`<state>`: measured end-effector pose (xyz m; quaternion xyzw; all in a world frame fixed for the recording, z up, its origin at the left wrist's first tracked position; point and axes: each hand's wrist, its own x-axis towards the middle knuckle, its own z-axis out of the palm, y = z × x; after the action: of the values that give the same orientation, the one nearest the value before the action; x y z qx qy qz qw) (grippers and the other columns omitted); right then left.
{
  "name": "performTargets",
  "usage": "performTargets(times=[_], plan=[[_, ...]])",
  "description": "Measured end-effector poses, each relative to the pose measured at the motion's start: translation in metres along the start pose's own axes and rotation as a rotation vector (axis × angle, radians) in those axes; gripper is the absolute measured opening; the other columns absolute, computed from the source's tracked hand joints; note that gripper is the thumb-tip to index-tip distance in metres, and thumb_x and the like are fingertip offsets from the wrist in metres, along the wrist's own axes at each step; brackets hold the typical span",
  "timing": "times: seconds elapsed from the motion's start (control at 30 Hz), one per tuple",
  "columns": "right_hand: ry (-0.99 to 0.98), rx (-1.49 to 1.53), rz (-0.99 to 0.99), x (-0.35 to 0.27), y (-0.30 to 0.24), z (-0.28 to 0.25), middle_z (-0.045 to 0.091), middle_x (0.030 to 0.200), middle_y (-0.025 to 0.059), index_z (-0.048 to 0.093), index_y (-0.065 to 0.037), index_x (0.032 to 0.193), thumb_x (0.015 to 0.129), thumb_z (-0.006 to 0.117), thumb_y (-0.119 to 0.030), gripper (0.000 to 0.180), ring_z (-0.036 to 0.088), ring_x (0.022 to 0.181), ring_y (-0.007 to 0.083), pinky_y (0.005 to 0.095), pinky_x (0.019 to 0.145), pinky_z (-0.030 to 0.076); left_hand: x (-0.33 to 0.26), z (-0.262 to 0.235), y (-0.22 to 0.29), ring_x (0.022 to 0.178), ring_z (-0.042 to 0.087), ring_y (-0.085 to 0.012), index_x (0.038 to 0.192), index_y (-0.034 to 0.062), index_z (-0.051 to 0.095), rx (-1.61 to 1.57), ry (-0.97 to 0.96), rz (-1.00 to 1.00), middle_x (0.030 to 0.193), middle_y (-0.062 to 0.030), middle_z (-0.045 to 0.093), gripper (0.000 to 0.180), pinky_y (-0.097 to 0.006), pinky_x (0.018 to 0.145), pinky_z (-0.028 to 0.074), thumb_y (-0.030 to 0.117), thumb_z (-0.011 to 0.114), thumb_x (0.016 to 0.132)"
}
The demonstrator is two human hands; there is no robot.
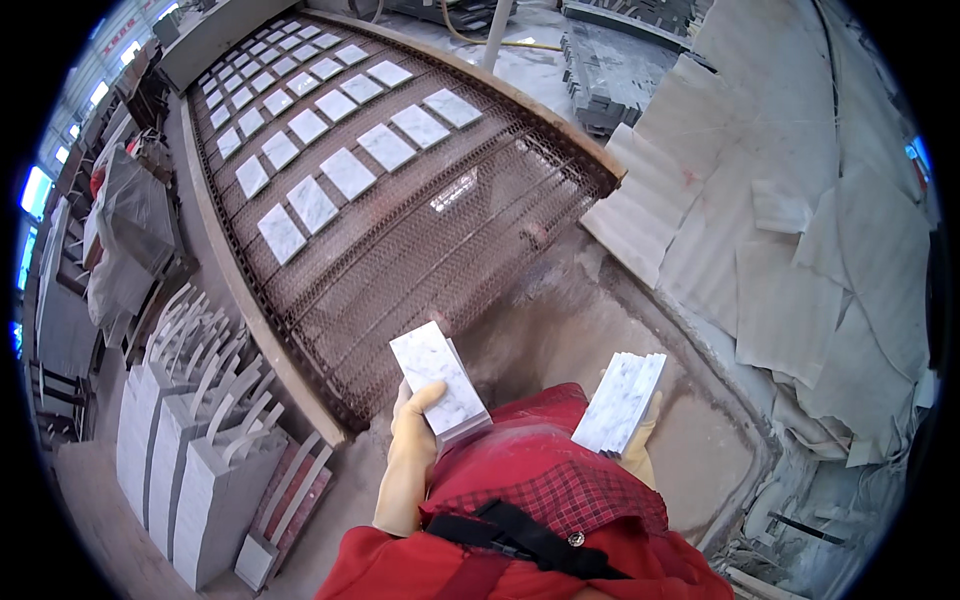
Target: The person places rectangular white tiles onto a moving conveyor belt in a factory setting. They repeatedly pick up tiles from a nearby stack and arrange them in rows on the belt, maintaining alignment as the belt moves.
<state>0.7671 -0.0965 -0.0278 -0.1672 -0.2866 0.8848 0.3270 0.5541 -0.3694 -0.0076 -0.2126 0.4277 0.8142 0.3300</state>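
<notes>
Pale yellow gloves cover both of my hands. My left hand (408,450) is closed round a small stack of white-grey marble tiles (436,372), its thumb pressed on the top face. The stack is tilted in front of my body, by the near end of the mesh conveyor belt (390,262). To the right, my right hand (644,448) grips another stack of marble tiles (618,400), whose several layered edges show along the top and right. Most of the right fingers are hidden behind that stack. Rows of similar marble tiles (348,174) lie flat on the belt farther away.
A raised rail (560,140) edges the belt's right side. Stacks of pale slabs (185,470) with curved strips stand at the lower left. Large pale sheets (790,270) cover the right side, and grey stacked pieces (615,75) sit at the back. Wet floor (700,450) lies beside me.
</notes>
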Motion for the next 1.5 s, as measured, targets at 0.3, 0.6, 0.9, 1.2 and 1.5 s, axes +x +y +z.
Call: performTargets(times=[0.3, 0.6, 0.9, 1.2, 1.5], plan=[[0.011, -0.015, 0.142, 0.113, -0.007, 0.012, 0.055, 0.165, 0.0049, 0.047, -0.026, 0.167, 0.099, 0.072, -0.063, 0.081, 0.052, 0.152, 0.0295, 0.0525, 0.126, 0.042, 0.078, 0.065, 0.011, 0.130, 0.068, -0.0395, 0.163, 0.0076, 0.047, -0.080, 0.085, 0.023, 0.147, -0.0183, 0.066, 0.080, -0.056, 0.109, 0.060, -0.003, 0.072, 0.087], [-0.093, 0.082, 0.702, 0.294, -0.044, 0.032, 0.063, 0.158, 0.0066, 0.055, -0.017, 0.163, 0.090, 0.081, -0.064, 0.090, 0.061, 0.142, 0.0303, 0.0528, 0.121, 0.048, 0.139, 0.121, -0.010, 0.130, 0.067, -0.0371, 0.161, 0.0052, 0.049, -0.107, 0.208, 0.186, 0.143, -0.0154, 0.067, 0.082, -0.054, 0.111, 0.055, -0.004, 0.072, 0.083], [-0.131, -0.074, 1.005, 0.440, -0.081, 0.085, 0.069, 0.151, 0.0110, 0.056, -0.010, 0.161, 0.100, 0.077, -0.043, 0.072, 0.069, 0.132, 0.0293, 0.0469, 0.114, 0.054, 0.176, 0.182, -0.013, 0.129, 0.068, -0.0365, 0.161, 0.0049, 0.049, -0.091, 0.431, 0.219, 0.143, -0.0157, 0.067, 0.081, -0.053, 0.110, 0.056, -0.004, 0.073, 0.084], [-0.804, -1.433, 0.284, 0.510, -0.008, 0.134, 0.068, 0.146, 0.0185, 0.050, -0.015, 0.163, 0.078, 0.095, -0.043, 0.099, 0.067, 0.131, 0.0351, 0.0456, 0.110, 0.054, 0.172, 0.198, -0.012, 0.128, 0.069, -0.0360, 0.162, 0.0046, 0.049, -0.094, 0.516, 0.255, 0.144, -0.0160, 0.068, 0.080, -0.052, 0.108, 0.057, -0.005, 0.074, 0.086], [-1.237, -2.051, -0.127, 0.476, 0.034, 0.168, 0.071, 0.123, 0.0172, 0.042, -0.015, 0.163, 0.070, 0.099, -0.050, 0.115, 0.072, 0.113, 0.0369, 0.0495, 0.096, 0.056, 0.168, 0.186, -0.009, 0.127, 0.070, -0.0354, 0.162, 0.0043, 0.049, -0.105, 0.513, 0.269, 0.144, -0.0162, 0.069, 0.080, -0.051, 0.107, 0.058, -0.006, 0.074, 0.087]])
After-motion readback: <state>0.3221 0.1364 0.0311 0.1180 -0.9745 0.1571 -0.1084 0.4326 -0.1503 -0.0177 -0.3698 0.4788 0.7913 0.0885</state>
